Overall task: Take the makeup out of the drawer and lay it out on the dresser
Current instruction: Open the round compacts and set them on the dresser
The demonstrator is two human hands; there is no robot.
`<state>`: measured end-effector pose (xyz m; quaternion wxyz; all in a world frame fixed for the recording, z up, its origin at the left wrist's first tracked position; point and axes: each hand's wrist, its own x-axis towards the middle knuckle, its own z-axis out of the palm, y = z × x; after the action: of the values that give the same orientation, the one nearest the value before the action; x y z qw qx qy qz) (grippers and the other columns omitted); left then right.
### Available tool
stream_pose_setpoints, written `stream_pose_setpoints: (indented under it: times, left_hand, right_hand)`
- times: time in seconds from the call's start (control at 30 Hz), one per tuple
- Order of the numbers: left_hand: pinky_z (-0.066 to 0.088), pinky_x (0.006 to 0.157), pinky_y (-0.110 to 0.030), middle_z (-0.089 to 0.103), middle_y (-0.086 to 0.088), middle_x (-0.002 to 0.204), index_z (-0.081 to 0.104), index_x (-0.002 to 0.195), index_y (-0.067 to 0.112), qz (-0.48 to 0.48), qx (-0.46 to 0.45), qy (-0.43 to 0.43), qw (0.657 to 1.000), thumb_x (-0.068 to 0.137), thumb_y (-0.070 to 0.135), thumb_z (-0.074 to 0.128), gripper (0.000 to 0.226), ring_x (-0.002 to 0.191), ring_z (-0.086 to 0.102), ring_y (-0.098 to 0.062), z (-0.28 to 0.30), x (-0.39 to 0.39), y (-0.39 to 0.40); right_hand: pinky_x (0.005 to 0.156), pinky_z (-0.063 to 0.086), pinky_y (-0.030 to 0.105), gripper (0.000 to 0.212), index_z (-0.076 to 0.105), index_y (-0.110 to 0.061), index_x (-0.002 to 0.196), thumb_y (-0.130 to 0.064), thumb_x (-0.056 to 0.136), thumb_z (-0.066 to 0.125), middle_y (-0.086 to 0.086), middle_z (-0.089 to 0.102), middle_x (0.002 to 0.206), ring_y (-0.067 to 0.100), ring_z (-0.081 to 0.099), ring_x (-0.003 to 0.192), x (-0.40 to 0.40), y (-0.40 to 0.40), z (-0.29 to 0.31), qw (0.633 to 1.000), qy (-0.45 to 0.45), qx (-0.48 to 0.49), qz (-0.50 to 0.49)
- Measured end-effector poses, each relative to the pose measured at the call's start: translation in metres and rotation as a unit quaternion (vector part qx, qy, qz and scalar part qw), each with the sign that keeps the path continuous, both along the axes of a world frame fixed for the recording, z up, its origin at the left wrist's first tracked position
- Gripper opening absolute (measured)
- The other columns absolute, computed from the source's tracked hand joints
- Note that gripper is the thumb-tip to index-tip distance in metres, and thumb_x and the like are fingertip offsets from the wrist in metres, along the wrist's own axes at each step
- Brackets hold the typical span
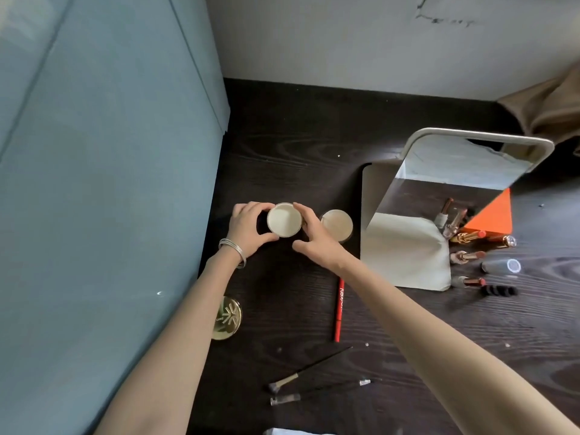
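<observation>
- Nearest on the dark dresser lie two thin brushes, side by side and slanted, bristles to the left.
- A little farther, at the left edge, sits a gold compact, partly hidden by the left forearm.
- A red pencil lies lengthwise between the two arms, its far end under the right wrist.
- To the right, a standing mirror tilts back on its pale base; lipsticks lie in a loose row just beside the base, with a black ridged piece near them and an orange box behind.
- Farther in, the left hand, bangles on its wrist, curls around the left side of a cream jar.
- The right hand grips the same jar from the right, fingers at its rim, thumb spread toward the near side.
- A second round jar stands just right of the first, partly behind the right hand.
- A blue panel rises along the left; a white wall closes the far side.
</observation>
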<state>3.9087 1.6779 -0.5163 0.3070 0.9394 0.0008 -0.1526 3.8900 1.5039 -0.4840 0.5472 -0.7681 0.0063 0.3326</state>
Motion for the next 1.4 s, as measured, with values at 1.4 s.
stream_pose_setpoints:
  times: [1.4]
  left_hand:
    - [0.046, 0.093, -0.028, 0.060, -0.001, 0.119, 0.061, 0.115, 0.019, 0.208, 0.050, 0.000, 0.977, 0.082, 0.007, 0.063, 0.036, 0.113, 0.052, -0.017, 0.046, -0.223, -0.027]
  right_hand:
    - [0.097, 0.043, 0.023, 0.057, 0.043, -0.011, 0.131, 0.010, 0.078, 0.050, 0.002, 0.059, 0.122, 0.011, 0.053, 0.113, -0.144, -0.022, 0.008, 0.982, -0.060, -0.049, 0.171]
